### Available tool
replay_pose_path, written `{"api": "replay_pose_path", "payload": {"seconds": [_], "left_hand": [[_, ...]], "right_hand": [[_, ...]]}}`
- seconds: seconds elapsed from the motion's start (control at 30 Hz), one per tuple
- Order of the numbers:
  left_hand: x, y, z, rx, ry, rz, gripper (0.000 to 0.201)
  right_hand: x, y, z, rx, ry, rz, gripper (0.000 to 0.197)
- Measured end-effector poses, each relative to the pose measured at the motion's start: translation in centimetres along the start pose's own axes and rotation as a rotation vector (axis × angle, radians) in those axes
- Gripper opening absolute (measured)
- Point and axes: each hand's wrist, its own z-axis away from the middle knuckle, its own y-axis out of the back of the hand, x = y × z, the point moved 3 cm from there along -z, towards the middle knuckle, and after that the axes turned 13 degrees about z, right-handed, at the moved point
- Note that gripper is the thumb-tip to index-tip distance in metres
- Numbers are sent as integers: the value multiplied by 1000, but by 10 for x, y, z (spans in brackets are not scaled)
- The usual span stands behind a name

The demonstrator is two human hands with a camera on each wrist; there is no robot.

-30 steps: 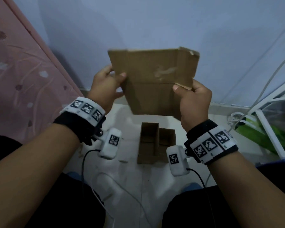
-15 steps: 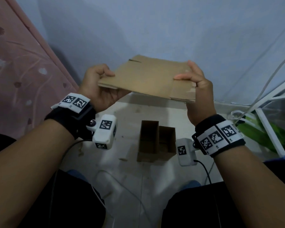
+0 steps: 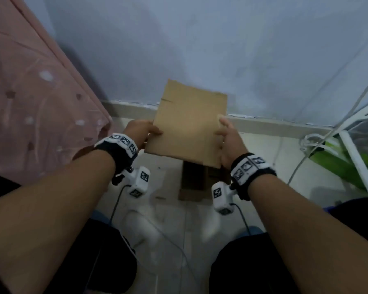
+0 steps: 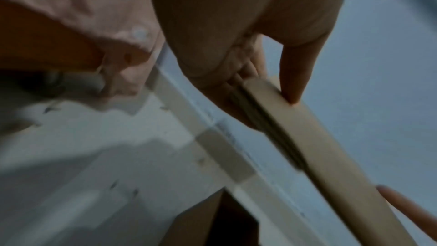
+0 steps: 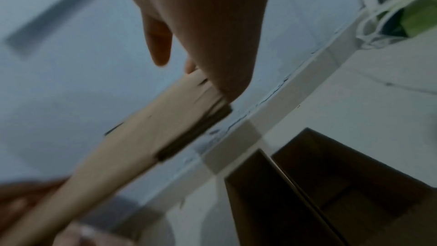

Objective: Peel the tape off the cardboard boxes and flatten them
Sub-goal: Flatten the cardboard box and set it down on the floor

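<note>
Flattened box: flattened box sits in the air between my two hands, above the floor, its broad brown face tilted up toward me and its far end leaning toward the wall.
Left hand: my left hand pinches the left edge, thumb on top and fingers under; the left wrist view shows the thumb pressing the folded layers.
Right hand: my right hand grips the right edge, thumb on the top face, fingers curled beneath.
Look of the cardboard: plain brown, a short slit near the far left corner, layers stacked thin at the edge; I see no tape on the face toward me.
Second box: open box stands on the floor right under the near edge of the one I hold, its dark inside facing up.
Edges and room: pink bed cover borders the left, white rack with green item the right, skirting just ahead.
</note>
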Motion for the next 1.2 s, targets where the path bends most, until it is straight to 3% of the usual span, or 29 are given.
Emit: {"api": "replay_pose_path", "payload": {"seconds": [0.13,0.23,0.33,0.43,0.57,0.7,0.83,1.03,1.2], "left_hand": [[-46,30,-22,294,-103,-190,8],[-71,77,-36,413,-84,-315,33],[-100,123,-45,492,-7,-406,53],[-127,131,-52,461,54,-479,53],[-164,91,-68,337,76,-524,44],[-196,58,-77,323,104,-481,47],[-215,49,-84,310,182,-461,54],[-211,70,-82,476,122,-567,55],[-217,77,-87,485,57,-533,56]], "right_hand": [[58,-55,-28,-79,-64,297,89],[95,-104,-45,-208,-125,339,100],[126,-149,-62,-284,-165,349,98],[160,-160,-80,-256,-248,387,85],[192,-123,-97,-93,-322,474,58],[191,-96,-104,-32,-216,445,60],[188,-91,-114,44,-215,417,45],[214,-112,-112,-68,-275,431,58],[230,-122,-118,-56,-279,408,71]]}}
